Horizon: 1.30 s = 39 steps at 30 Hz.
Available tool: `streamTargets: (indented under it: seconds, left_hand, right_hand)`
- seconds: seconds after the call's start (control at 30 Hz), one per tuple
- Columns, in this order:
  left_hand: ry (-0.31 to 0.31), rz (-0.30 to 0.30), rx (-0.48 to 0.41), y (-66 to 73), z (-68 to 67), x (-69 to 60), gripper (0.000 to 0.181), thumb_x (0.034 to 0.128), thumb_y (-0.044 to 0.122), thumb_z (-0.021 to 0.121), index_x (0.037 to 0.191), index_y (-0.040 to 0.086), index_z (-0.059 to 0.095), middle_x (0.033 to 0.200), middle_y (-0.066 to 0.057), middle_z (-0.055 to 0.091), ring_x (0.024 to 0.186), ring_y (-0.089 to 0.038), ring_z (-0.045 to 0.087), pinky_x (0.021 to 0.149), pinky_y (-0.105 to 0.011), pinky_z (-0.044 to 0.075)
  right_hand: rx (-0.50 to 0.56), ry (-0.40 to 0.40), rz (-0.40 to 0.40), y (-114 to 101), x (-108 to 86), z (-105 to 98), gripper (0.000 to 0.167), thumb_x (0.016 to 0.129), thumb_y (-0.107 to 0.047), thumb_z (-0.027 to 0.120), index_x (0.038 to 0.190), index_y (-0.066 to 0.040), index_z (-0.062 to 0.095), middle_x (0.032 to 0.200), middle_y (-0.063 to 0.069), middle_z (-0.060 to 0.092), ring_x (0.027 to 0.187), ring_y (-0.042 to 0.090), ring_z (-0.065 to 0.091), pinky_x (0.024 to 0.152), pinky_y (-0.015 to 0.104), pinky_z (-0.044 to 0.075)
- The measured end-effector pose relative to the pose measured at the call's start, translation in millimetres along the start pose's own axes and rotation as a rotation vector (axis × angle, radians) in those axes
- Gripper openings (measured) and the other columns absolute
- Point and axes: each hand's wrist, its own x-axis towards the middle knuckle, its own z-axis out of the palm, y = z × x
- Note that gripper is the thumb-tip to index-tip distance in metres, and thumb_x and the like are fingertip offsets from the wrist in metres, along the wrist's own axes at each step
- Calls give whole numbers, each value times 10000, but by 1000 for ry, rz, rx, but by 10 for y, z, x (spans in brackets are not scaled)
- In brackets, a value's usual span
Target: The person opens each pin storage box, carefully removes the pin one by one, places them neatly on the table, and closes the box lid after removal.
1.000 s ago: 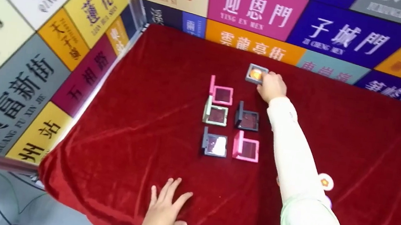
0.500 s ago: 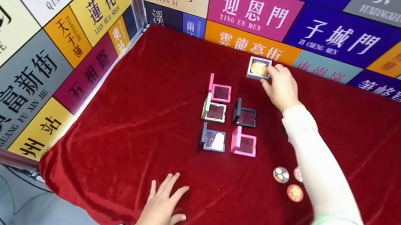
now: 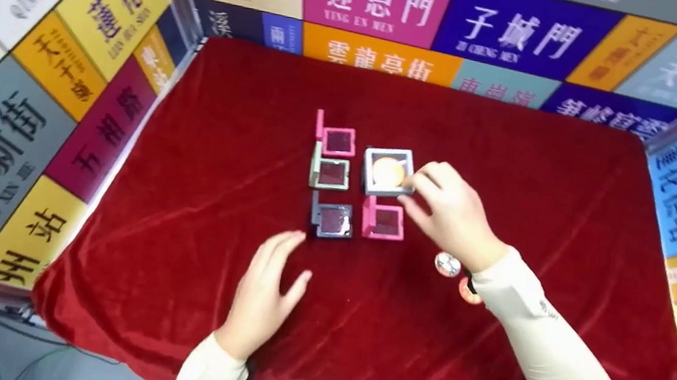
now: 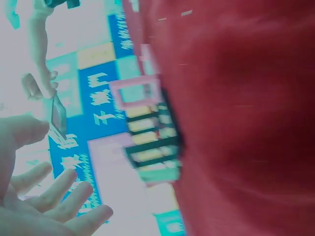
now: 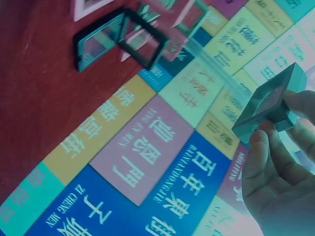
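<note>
My right hand (image 3: 454, 213) pinches a grey square display case (image 3: 367, 187) by its edge, raised above the cloth. Behind the case's clear window shows a round orange badge (image 3: 388, 171). In the right wrist view the fingers and thumb hold the closed case (image 5: 285, 115) at one end. My left hand (image 3: 257, 289) hovers with fingers relaxed and spread, holding nothing, just in front of a dark blue open case (image 3: 333, 221). In the left wrist view the left hand (image 4: 59, 196) is palm-side visible, apart from the case.
Open cases stand in two columns: a pink one (image 3: 339, 141), a pale green one (image 3: 333, 173) and another pink one (image 3: 387, 222). A dark open case (image 5: 118, 39) is hidden in the head view. Round badges (image 3: 448, 264) lie near the right wrist on red cloth (image 3: 219, 170).
My right hand has brought the grey case up and back toward me from the far side of the cloth. My left hand has lifted and moved forward toward the cases.
</note>
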Motion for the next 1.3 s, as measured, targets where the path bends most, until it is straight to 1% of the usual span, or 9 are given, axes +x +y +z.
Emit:
streamTargets:
  seconds: [0.17,0.37,0.5,0.6,0.7,0.83,0.93,1.07,1.3]
  left_hand:
    - [37,86,-83,164,63,400,703,941,119,852,1562,39,532,1508,-152,553,1411,-310,517,1217,-405,383]
    - [-88,138,-141,303,191,944,869,932,183,889,1652,81,412,1627,-188,421,1517,-288,389,1241,-397,345]
    - [-140,147,-197,326,208,1141,832,910,65,885,1618,23,450,1542,-200,500,1453,-272,459,1227,-371,359]
    - [-159,107,-295,324,194,1207,824,881,-12,887,1595,7,476,1499,-161,541,1374,-226,520,1170,-344,424]
    - [-203,75,-397,338,201,1268,838,876,-55,872,1605,26,466,1530,-119,532,1352,-191,536,1124,-332,473]
    - [-286,83,-463,387,258,1339,832,900,-56,843,1622,48,443,1583,-106,491,1395,-167,509,1135,-334,469]
    - [-316,111,-456,401,288,1376,803,929,7,836,1626,57,439,1586,-108,473,1426,-154,469,1188,-347,406]
    - [-322,141,-348,442,313,1428,806,950,239,860,1629,85,455,1562,-118,448,1441,-205,424,1200,-370,370]
    - [-292,227,-73,547,372,1588,859,925,529,845,1596,99,524,1444,-166,491,1323,-308,468,1102,-434,438]
  right_hand:
    - [28,21,-40,-197,-52,-122,137,927,-54,825,1018,-46,723,1024,100,642,905,304,585,742,421,539]
    - [37,20,-95,-396,-93,-159,148,938,-67,825,1026,-24,715,1014,117,642,881,313,590,731,443,539]
    - [111,39,-75,-494,-125,-104,146,966,-67,793,1083,-16,723,1035,115,654,907,291,613,766,411,553]
    - [362,136,129,-507,-172,-58,187,998,-15,732,1183,-1,704,1048,123,687,916,253,652,773,353,568]
    - [813,236,399,-494,-209,10,262,1068,-16,628,1330,-10,624,1072,175,691,889,243,687,726,338,594]
    - [1438,224,644,-537,-215,131,340,1177,-216,446,1480,-68,490,1230,225,666,983,311,719,757,427,624]
    - [1740,188,749,-629,-174,222,472,1188,-379,368,1558,-95,433,1312,186,667,1077,324,710,819,452,602]
    - [1905,283,819,-735,-98,339,616,1146,-509,436,1608,-104,397,1330,124,663,1146,269,667,905,412,560]
    - [1921,431,810,-832,13,505,876,940,-623,744,1574,-100,437,1322,63,659,1184,198,633,1041,337,493]
